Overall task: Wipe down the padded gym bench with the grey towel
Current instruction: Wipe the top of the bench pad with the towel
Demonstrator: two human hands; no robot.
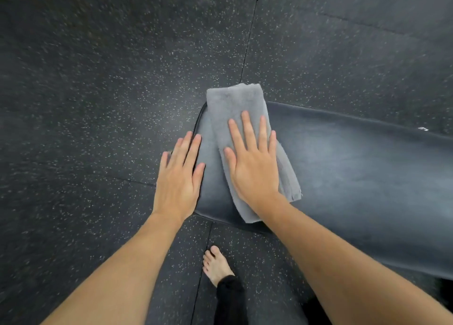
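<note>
So the padded gym bench [343, 177] was the landmark here, a dark padded tabletop running from the middle of the view off to the right edge. Its rounded end sat around the centre, and both hands were working right at that end.

The grey towel [241, 138] was folded into a long strip and laid across the bench near the rounded end. Its far end stuck out past the bench's far edge, over the floor, and its near end reached about to the bench's near edge. The right hand [252, 163] was flat on top of the towel, fingers spread, palm pressing down, not clutching the cloth at all. The left hand [179, 177] was also flat and relaxed, planted on the very end of the bench just beside the towel, fingers partly hanging over the rounded edge. It wasn't touching the towel as far as I could see.

Right of the towel, the whole bench surface was bare, so lots of room that way. All around the bench was speckled black rubber flooring [98, 79] with tile seams. A bare foot [217, 266] with a black trouser leg [230, 300] stood on the floor just near the bench's near edge.
</note>
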